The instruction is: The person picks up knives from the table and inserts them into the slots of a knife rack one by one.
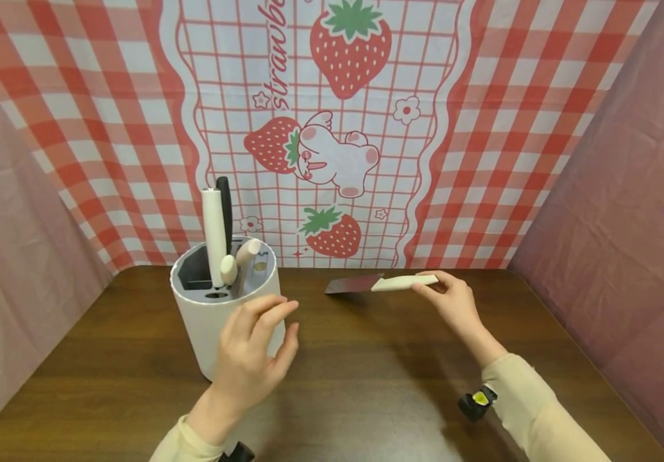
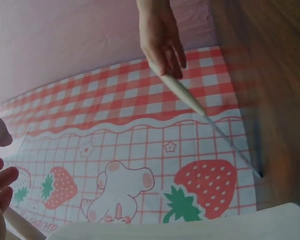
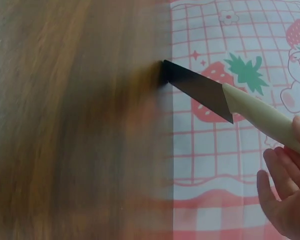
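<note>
A kitchen knife (image 1: 403, 282) with a cream handle and a broad, angular blade is in my right hand (image 1: 453, 301). The thumb and fingers pinch the end of the handle, and the blade points left, its tip low near the back of the table. From the right wrist view, the knife (image 3: 265, 116) slants with its tip at the tabletop's back edge. My left hand (image 1: 253, 350) holds nothing; its fingers are loosely bent in front of the white knife block (image 1: 193, 333), covering part of its right side.
Several handles stand up from the block, among them a tall white handle (image 1: 213, 231) and a black handle (image 1: 225, 205). Behind the brown wooden table (image 1: 355, 391) hangs a strawberry-patterned checked cloth (image 1: 499, 128). Pink curtains (image 1: 614, 192) close off both sides.
</note>
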Motion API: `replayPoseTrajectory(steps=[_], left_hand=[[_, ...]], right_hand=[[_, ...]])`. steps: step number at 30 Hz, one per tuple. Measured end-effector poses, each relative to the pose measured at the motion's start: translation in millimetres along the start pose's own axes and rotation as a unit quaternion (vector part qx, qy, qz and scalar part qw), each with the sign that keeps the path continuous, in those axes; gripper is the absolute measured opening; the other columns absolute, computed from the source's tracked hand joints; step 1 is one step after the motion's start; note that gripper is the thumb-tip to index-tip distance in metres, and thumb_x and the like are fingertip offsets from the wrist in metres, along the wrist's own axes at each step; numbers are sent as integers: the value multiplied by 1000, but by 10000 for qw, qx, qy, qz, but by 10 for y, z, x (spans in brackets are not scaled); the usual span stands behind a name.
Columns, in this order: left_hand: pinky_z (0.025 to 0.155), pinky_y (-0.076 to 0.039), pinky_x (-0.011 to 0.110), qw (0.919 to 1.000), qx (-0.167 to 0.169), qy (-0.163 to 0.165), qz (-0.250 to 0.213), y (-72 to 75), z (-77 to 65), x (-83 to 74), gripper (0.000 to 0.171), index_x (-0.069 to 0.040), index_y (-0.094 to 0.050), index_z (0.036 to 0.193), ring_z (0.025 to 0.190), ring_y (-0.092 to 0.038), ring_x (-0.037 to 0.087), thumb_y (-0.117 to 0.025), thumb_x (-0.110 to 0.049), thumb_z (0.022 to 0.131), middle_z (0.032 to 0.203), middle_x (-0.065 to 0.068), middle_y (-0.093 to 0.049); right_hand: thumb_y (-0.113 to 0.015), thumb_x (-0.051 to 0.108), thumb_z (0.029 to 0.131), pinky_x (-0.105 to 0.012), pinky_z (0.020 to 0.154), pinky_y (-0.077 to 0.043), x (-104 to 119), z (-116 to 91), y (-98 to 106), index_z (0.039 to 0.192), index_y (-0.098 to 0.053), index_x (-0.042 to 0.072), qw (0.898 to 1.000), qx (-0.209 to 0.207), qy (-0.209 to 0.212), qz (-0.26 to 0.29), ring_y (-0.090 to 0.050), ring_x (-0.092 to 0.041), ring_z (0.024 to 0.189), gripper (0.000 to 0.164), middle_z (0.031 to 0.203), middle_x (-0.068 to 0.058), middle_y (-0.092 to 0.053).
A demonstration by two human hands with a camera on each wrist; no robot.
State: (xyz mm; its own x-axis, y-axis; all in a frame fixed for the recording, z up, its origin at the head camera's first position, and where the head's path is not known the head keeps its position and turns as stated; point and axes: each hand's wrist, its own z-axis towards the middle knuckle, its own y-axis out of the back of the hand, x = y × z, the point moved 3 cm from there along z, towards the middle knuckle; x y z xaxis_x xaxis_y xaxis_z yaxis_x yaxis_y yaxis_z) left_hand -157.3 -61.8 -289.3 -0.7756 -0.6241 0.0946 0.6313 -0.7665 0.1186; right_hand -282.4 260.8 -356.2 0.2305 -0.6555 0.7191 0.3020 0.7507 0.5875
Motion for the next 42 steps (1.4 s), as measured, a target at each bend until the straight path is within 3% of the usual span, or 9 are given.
replayPoseTrajectory(steps=[4,8,11,18,26,36,42], left_hand=[[62,-45,34,9991,368,186,-97,-50,-53,18,23,0,-63,97,73,-57,24,-50,-18,88,91,13,-59],[64,-46,32,9978,568,273,-226,-95,-90,32,25,-1,-63,99,76,-57,23,-49,-18,89,94,12,-58],[65,-45,31,9966,700,332,-282,-127,-115,38,25,-1,-63,100,77,-56,23,-48,-19,89,95,12,-58],[70,-46,31,9938,873,516,-465,-176,-155,77,25,-1,-62,101,82,-56,23,-48,-19,90,98,12,-57],[76,-46,32,9907,982,734,-598,-201,-170,155,23,-1,-61,101,87,-56,23,-50,-16,88,100,14,-55],[75,-45,28,9875,1133,852,-688,-243,-188,185,22,-2,-61,101,86,-55,20,-55,-11,82,102,13,-54],[77,-44,28,9865,1154,890,-746,-275,-179,178,23,-3,-62,101,87,-55,20,-59,-9,79,101,11,-56]], right_hand=[[-69,37,78,-6,71,-43,45,17,-25,105,-66,9,9991,-200,-82,372,-60,-13,100,39,103,-10,-67],[-70,34,78,-6,75,-43,95,37,-59,105,-67,8,9958,-415,-120,812,-58,6,94,38,102,-5,-68],[-71,31,78,-7,76,-44,151,49,-86,104,-67,7,9918,-517,-92,1168,-56,12,88,36,98,3,-68],[-70,14,79,-9,72,-46,429,16,-84,105,-66,1,9817,-685,-185,1765,-59,8,83,30,95,2,-68],[-72,25,77,-13,74,-48,379,126,-171,103,-67,4,9800,-821,22,1810,-62,6,83,34,90,12,-67],[-73,24,76,-13,74,-48,509,183,-173,101,-67,1,9763,-1063,73,1882,-62,7,83,35,102,-8,-68],[-73,22,76,-14,71,-50,585,181,-146,99,-67,-1,9708,-1123,-4,2119,-62,6,82,33,91,4,-70]])
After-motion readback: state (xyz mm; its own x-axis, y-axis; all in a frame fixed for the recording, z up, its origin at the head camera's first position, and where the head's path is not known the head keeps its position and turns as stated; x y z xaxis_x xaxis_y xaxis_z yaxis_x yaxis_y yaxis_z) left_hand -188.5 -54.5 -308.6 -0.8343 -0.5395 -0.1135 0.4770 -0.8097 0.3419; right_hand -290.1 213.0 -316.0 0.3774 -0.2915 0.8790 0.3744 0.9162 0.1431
